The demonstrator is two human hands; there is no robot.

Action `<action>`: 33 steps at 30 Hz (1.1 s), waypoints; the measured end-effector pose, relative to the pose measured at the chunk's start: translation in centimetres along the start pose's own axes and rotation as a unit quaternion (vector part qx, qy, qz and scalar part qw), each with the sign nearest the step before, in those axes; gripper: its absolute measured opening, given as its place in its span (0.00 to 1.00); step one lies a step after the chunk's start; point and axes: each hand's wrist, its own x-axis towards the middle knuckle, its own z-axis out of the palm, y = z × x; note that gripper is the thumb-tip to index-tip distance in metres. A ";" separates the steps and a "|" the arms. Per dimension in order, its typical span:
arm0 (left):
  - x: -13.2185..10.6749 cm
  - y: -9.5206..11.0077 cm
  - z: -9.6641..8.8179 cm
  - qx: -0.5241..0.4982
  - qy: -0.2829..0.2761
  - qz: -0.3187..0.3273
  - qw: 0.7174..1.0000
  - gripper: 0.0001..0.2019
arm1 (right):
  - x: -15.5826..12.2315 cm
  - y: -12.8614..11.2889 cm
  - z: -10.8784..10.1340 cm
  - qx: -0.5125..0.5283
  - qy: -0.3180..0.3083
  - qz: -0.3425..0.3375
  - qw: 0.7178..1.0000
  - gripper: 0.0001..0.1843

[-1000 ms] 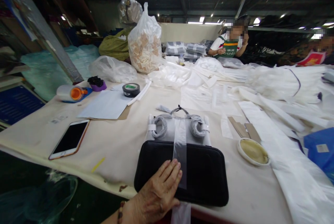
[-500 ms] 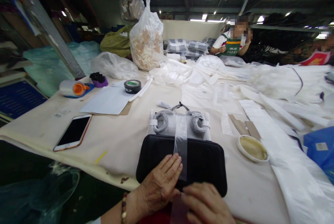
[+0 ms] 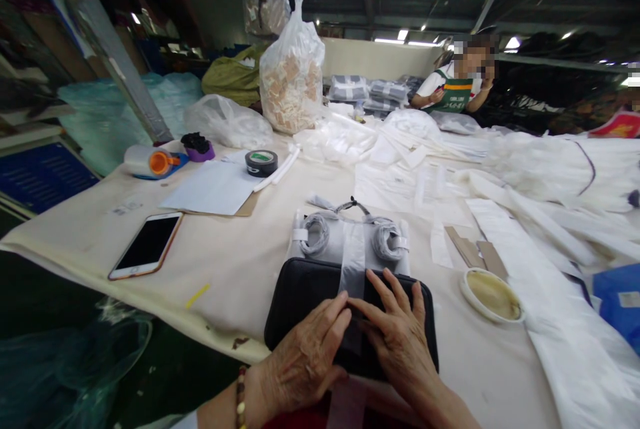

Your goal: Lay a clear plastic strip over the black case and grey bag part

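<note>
In the head view a black padded case [image 3: 295, 289] lies at the table's near edge. Behind it is a light grey bag part [image 3: 337, 242] with two coiled, wrapped handles [image 3: 317, 234]. A translucent strip [image 3: 353, 257] runs over the grey part and down across the black case; its lower end hangs past the near edge. My left hand [image 3: 307, 349] lies flat on the case beside the strip, fingers extended. My right hand [image 3: 403, 336] rests on the case with fingers spread, its index fingertip by the left fingertips at the strip.
A phone [image 3: 146, 246], paper sheets [image 3: 210, 188] and a black tape roll [image 3: 261, 162] lie left. To the right are a shallow dish [image 3: 493, 294], cardboard pieces [image 3: 465, 247] and white strips [image 3: 540, 302]. Plastic bags pile up behind; a person [image 3: 453, 92] is across the table.
My right hand has moved up from the near edge onto the black case, its fingers now spread there. My left hand stays on the case. The view has shifted slightly.
</note>
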 end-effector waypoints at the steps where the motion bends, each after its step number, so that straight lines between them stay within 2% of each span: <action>1: -0.1 0.0 0.1 -0.012 0.000 -0.004 1.000 0.36 | 0.0 0.0 -0.1 0.002 -0.004 0.000 1.000 0.27; 5: -0.2 -0.1 0.3 -0.033 0.000 -0.011 0.999 0.39 | 0.3 -0.3 -0.2 0.015 0.000 0.002 1.000 0.27; 10: -0.5 -0.3 0.6 -0.038 0.023 -0.026 0.999 0.40 | 0.4 -0.9 0.7 0.050 0.136 -0.005 0.989 0.16; 13: -0.7 -0.2 0.8 -0.033 0.029 -0.028 0.999 0.42 | 0.0 -0.5 1.2 0.081 0.182 -0.081 0.977 0.16; 15: -0.7 -0.2 0.8 -0.030 0.031 -0.029 0.999 0.42 | -0.2 -0.1 1.3 0.113 0.177 -0.145 0.967 0.15; 17: -0.7 -0.2 0.8 -0.027 0.031 -0.029 0.999 0.43 | -0.2 0.3 1.2 0.142 0.162 -0.174 0.961 0.14; 24: -0.5 -0.5 1.0 -0.045 0.047 -0.025 0.998 0.42 | 0.2 0.4 0.5 0.211 0.133 -0.176 0.952 0.12; 33: -0.4 -0.6 1.1 -0.055 0.062 -0.017 0.996 0.39 | 0.0 0.6 0.6 0.268 0.100 -0.188 0.940 0.10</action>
